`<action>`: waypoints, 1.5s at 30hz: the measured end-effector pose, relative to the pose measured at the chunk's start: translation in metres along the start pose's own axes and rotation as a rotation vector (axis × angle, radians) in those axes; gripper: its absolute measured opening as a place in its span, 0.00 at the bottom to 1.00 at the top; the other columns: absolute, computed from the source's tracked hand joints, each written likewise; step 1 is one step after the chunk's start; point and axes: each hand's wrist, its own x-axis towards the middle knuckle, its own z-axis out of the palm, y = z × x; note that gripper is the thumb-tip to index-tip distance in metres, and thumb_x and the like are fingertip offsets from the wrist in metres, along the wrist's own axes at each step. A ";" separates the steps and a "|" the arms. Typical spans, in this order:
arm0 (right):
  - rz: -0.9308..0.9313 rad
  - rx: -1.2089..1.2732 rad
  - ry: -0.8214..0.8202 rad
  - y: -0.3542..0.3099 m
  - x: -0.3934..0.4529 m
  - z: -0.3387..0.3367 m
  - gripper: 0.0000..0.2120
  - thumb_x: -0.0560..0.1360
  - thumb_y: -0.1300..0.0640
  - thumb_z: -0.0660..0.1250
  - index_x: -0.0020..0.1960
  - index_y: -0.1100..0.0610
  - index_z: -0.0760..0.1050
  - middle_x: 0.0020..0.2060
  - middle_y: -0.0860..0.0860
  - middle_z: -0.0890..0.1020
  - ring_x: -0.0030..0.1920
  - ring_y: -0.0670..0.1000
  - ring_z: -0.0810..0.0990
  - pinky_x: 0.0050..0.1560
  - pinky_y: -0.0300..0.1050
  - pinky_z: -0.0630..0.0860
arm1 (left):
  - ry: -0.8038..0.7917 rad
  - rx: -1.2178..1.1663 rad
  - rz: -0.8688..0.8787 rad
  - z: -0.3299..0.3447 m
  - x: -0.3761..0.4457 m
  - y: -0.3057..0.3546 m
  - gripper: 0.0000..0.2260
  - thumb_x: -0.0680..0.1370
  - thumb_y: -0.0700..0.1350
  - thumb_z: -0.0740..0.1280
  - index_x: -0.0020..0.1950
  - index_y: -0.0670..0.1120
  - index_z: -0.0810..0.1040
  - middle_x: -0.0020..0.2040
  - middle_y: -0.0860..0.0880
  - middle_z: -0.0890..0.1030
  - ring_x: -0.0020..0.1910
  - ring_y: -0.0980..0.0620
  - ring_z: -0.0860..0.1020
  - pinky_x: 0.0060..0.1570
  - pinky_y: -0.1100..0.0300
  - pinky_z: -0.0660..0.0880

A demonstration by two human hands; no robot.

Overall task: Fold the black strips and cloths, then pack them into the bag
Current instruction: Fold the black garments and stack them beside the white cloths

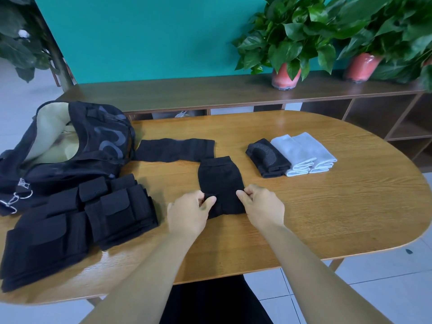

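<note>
- Seated at an oval, wood-grain table [327,218], a person works a small black cloth [219,181] lying flat near the table's middle, its soft knit surface matte and its far end rounded
- Both hands take the cloth's near end: the left hand [189,212] has its grip closed on the near left corner, thumb and curled fingers pinching the fabric; the right hand [260,204] has its grip closed on the near right corner in the same way
- Just beyond the cloth, a long black strip [175,149] lies flat and unfolded, running crosswise toward the bag
- At far left, a black bag [77,146] with a mesh front panel lies on its side, its mouth open and showing a pale cream lining; metal clips hang at its near left end; what lies inside cannot be made out
- Near left, stacks of folded black strips [70,220] with flap-like tabs lie side by side, touching the bag's near edge
- To the right of the cloth, well apart from it, a folded black piece [267,157] with a textured grey patch lies touching two folded white cloths [304,153]
- Behind the table, a low wooden shelf [210,92] carries two leafy plants in pink pots [286,76] against a teal wall
</note>
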 end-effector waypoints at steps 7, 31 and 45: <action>-0.063 -0.184 0.033 0.003 0.005 0.008 0.16 0.80 0.42 0.57 0.46 0.53 0.74 0.35 0.49 0.79 0.37 0.50 0.78 0.35 0.42 0.69 | 0.022 0.258 0.068 0.004 0.002 -0.002 0.16 0.80 0.61 0.56 0.42 0.51 0.71 0.28 0.55 0.71 0.33 0.54 0.73 0.59 0.55 0.64; -0.657 -0.522 -0.081 0.025 -0.031 0.007 0.32 0.82 0.43 0.35 0.75 0.58 0.62 0.75 0.53 0.63 0.76 0.50 0.55 0.76 0.50 0.51 | -0.212 0.386 0.410 0.017 -0.052 0.003 0.35 0.72 0.56 0.26 0.79 0.45 0.39 0.79 0.49 0.40 0.77 0.54 0.37 0.71 0.53 0.30; -0.563 -0.281 -0.165 0.016 -0.059 0.005 0.28 0.80 0.41 0.45 0.73 0.53 0.68 0.73 0.52 0.67 0.72 0.54 0.64 0.66 0.49 0.65 | -0.172 0.510 0.269 -0.003 -0.036 -0.013 0.25 0.84 0.55 0.37 0.80 0.50 0.49 0.80 0.52 0.51 0.78 0.56 0.48 0.71 0.50 0.28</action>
